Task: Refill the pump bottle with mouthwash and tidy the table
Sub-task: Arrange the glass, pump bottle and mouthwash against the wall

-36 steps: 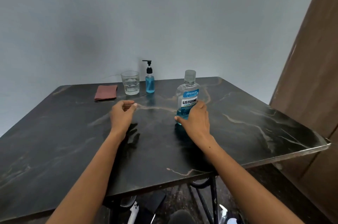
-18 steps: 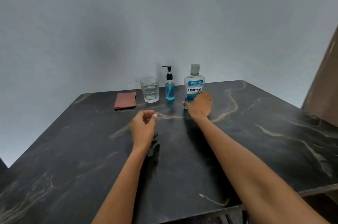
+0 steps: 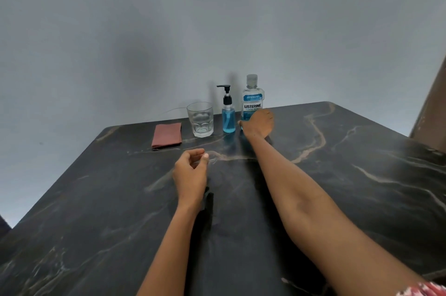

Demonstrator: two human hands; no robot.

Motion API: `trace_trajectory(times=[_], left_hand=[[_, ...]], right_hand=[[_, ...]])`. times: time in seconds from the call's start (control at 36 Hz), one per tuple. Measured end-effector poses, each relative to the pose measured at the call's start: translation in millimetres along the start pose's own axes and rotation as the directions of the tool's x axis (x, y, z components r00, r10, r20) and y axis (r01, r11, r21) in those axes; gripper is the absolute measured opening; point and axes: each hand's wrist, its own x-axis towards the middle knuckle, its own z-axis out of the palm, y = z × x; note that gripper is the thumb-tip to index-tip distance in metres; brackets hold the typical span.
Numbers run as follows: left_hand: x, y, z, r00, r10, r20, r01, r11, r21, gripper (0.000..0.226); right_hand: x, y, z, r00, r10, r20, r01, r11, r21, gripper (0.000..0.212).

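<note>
A clear mouthwash bottle (image 3: 252, 97) with blue liquid and a capped top stands upright at the table's far edge. My right hand (image 3: 258, 123) is wrapped around its lower part, hiding the base. Just left of it stands a small pump bottle (image 3: 228, 115) with a black pump and blue liquid inside. My left hand (image 3: 191, 170) hovers over the middle of the table, fingers loosely curled with nothing in them.
An empty drinking glass (image 3: 200, 119) stands left of the pump bottle. A folded reddish cloth (image 3: 167, 135) lies further left. All sit along the far edge of the dark marble table (image 3: 337, 175), against a grey wall. A brown door is at the right.
My right hand has carried the mouthwash bottle from the table's middle to the far edge beside the pump bottle. My left hand stayed where it was.
</note>
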Motion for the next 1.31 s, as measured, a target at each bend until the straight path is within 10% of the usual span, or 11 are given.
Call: trace_trajectory(times=[0.69, 0.86, 1.08, 1.31], left_hand=[[-1, 4, 2, 0.999, -0.027, 0.017, 0.027, 0.999, 0.02, 0.012], [-2, 5, 3, 0.999, -0.039, -0.006, 0.039, 0.999, 0.029, 0.012], [8, 12, -23, 0.983, -0.15, -0.107, 0.149, 0.989, -0.014, 0.02], [32, 7, -67, 0.972, -0.151, -0.183, 0.142, 0.988, -0.062, 0.017]], right_hand=[[-1, 5, 3, 0.999, 0.048, 0.018, -0.049, 0.998, 0.045, 0.089], [-28, 6, -11, 0.992, -0.118, -0.036, 0.122, 0.982, 0.143, 0.058], [-79, -27, 1, 0.716, -0.679, 0.159, 0.666, 0.734, 0.135, 0.03], [-113, -104, 42, 0.521, -0.75, 0.407, 0.755, 0.628, 0.189, 0.036]])
